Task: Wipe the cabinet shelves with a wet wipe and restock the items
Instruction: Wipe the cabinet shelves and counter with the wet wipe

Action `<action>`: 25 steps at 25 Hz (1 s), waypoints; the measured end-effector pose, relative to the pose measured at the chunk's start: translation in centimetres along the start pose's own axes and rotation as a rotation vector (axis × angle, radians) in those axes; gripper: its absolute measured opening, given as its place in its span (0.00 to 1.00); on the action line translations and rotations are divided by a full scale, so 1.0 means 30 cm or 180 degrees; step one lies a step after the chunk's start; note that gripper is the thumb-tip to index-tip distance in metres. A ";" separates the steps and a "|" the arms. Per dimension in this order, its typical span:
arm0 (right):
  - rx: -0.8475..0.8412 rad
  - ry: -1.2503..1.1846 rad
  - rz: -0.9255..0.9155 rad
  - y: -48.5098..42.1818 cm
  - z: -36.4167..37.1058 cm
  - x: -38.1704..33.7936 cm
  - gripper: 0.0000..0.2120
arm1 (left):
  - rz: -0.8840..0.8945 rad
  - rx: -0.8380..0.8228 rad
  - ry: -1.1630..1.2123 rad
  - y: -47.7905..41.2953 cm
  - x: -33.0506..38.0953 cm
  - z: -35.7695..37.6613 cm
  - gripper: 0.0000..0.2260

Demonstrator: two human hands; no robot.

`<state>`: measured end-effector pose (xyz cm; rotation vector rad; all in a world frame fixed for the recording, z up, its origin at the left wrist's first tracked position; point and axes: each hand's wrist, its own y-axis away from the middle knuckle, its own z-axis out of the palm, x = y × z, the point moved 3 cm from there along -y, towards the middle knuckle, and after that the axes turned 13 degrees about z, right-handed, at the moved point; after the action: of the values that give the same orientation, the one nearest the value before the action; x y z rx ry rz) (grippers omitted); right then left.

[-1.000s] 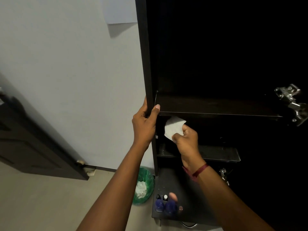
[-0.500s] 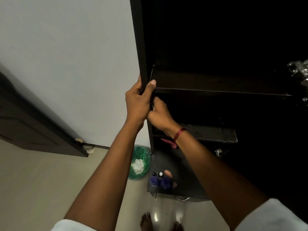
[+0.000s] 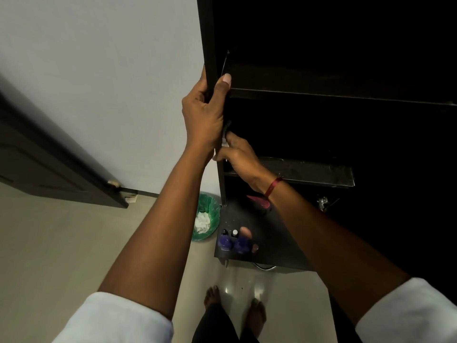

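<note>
Left hand [image 3: 202, 115] grips cabinet edge [image 3: 210, 45] (right hand [image 3: 238, 155] pinches wipe [image 3: 224, 142] below).

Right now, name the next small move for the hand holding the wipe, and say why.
Probably slide the wet wipe down the inside of the side panel, then right along the lower shelf. The right hand holds the mostly hidden wipe at that panel, just above the shelf, while the left hand grips the panel's front edge as a brace.
</note>
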<state>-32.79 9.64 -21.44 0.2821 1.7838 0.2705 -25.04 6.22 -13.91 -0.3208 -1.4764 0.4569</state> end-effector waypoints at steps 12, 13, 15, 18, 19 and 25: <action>-0.0429 -0.1137 0.0043 -0.050 -0.019 0.063 0.29 | 0.0008 -0.0107 0.0064 -0.008 -0.003 -0.007 0.18; -0.0475 -0.1075 0.0136 -0.042 -0.007 0.092 0.32 | 0.0001 -0.0130 0.0066 -0.008 -0.005 -0.009 0.18; -0.0389 -0.0997 0.0473 -0.022 0.026 0.123 0.43 | -0.0002 -0.0168 0.0052 -0.013 -0.009 -0.012 0.19; -0.0516 -0.1060 0.0493 0.013 0.054 0.173 0.60 | 0.0001 -0.0191 -0.0015 -0.017 -0.015 -0.011 0.19; -0.0525 -0.1182 0.0448 0.017 0.054 0.181 0.58 | 0.0001 -0.0190 -0.0018 -0.016 -0.017 -0.011 0.19; -0.0352 -0.1884 0.0239 -0.042 0.045 0.122 0.40 | 0.0008 -0.0184 -0.0031 -0.008 -0.021 -0.010 0.19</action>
<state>-32.34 9.71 -25.51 0.3123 1.1722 0.3012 -24.74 5.72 -14.38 -0.3666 -1.5009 0.4189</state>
